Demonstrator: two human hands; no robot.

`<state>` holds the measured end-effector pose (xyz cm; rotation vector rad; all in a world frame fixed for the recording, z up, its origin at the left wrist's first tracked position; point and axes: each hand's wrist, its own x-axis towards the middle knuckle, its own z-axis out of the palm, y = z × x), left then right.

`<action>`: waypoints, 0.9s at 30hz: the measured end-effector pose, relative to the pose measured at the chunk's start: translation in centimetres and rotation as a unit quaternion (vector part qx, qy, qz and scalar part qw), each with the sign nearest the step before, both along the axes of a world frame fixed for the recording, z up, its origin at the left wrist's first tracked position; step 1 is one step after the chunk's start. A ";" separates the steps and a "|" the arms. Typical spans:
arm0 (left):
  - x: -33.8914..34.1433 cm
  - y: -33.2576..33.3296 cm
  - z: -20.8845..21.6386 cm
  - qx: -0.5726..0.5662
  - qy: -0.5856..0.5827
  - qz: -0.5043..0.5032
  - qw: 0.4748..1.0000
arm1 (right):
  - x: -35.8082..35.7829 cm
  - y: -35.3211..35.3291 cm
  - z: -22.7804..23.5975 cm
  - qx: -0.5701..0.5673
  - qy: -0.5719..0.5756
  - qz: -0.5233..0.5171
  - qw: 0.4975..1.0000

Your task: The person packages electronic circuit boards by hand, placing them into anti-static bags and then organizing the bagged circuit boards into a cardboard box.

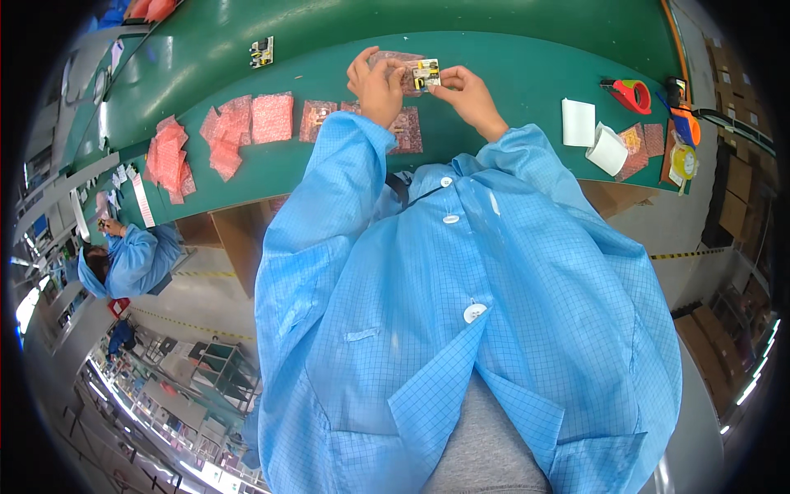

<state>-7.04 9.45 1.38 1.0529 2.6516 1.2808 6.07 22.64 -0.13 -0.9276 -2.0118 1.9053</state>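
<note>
A small circuit board (427, 74) with black and yellow parts is held over the green table. My right hand (471, 97) pinches its right edge between thumb and fingers. Fingers bent, my left hand (377, 89) grips a clear pinkish bubble-wrap bag (401, 58), which lies against the board's left side. Whether part of the board is inside the bag I cannot tell. Just below the hands rest bubble bags with boards inside, one bagged board (407, 132) under my left wrist and another bagged board (317, 120) left of it.
Pink bubble bags (272, 118) lie in piles to the left. Farther back sits a bare circuit board (262, 52). On the right are a red tape dispenser (632, 95), white paper pieces (578, 122) and a yellow round object (684, 161). A co-worker (132, 259) in blue works at far left.
</note>
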 end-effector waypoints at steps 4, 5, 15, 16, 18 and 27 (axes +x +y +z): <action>0.1 -0.2 0.3 -0.004 -0.002 0.009 1.000 | 0.3 0.1 0.8 -0.011 0.023 -0.031 0.999; 0.3 -0.3 0.5 -0.003 0.000 0.016 1.000 | 0.4 0.3 1.2 -0.010 0.025 -0.033 0.999; 1.1 0.1 2.6 -0.004 0.034 0.010 0.999 | 1.2 -0.6 1.1 -0.063 0.081 -0.015 0.995; 1.2 -0.1 2.6 0.009 0.037 -0.005 0.999 | 1.3 -0.6 1.1 -0.044 0.072 -0.013 0.996; 1.6 -0.7 2.8 0.020 0.040 -0.018 0.999 | 1.2 -0.3 3.0 -0.108 0.011 -0.019 0.994; 2.8 -0.8 3.5 0.044 0.048 -0.036 0.997 | 1.4 -1.0 2.5 -0.048 0.038 0.014 0.998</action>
